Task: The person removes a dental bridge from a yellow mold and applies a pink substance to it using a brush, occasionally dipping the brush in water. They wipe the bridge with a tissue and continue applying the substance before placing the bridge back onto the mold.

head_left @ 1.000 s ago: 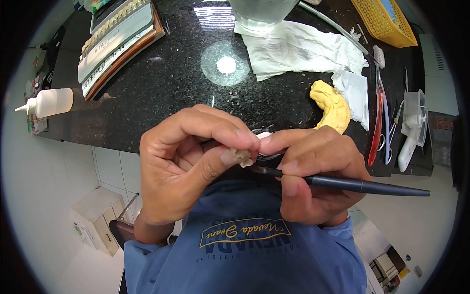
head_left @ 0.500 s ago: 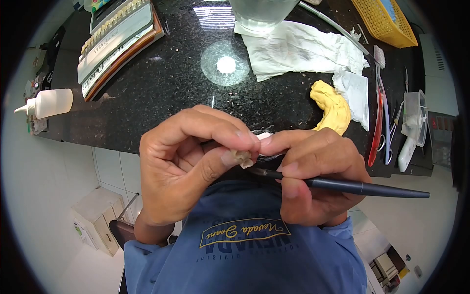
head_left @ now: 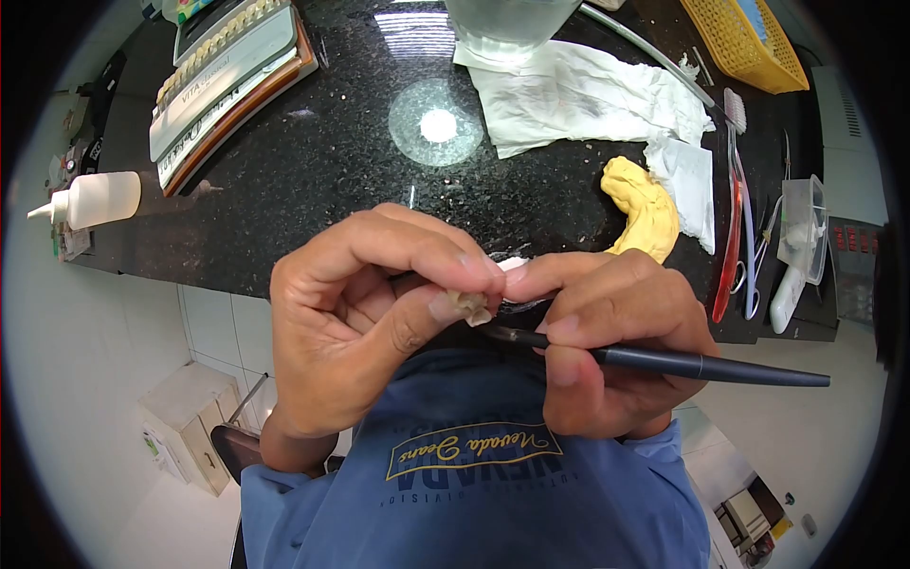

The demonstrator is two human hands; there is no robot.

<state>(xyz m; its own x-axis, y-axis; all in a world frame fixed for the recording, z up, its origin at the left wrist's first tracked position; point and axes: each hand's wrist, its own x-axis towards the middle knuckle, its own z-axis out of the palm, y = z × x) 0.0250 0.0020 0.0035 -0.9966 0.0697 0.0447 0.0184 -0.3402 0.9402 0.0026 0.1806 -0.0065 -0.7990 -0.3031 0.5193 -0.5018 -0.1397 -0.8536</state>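
Observation:
Between the thumb and fingertips of my left hand point(head_left: 370, 313) is a small beige tooth-like piece point(head_left: 470, 305). My right hand point(head_left: 621, 337) grips a dark-handled brush point(head_left: 664, 363) in a pinch, its tip beside the lower edge of the piece. The index fingertip of my right hand touches the fingertips of my left hand. Just behind the fingertips, a small white thing point(head_left: 513, 264) is partly hidden. A curved lump of yellow putty point(head_left: 645, 211) lies on the dark counter point(head_left: 351, 123) beyond my right hand.
At the left are a squeeze bottle point(head_left: 100, 199) and a shade guide point(head_left: 223, 90). White cloth point(head_left: 578, 100), a clear container of water point(head_left: 507, 24) and a yellow basket point(head_left: 749, 43) stand farther back. Toothbrushes point(head_left: 732, 228) and a clear box point(head_left: 804, 228) lie right.
The brush handle has tilted very slightly, its far end a little lower. Both hands otherwise keep nearly the same position.

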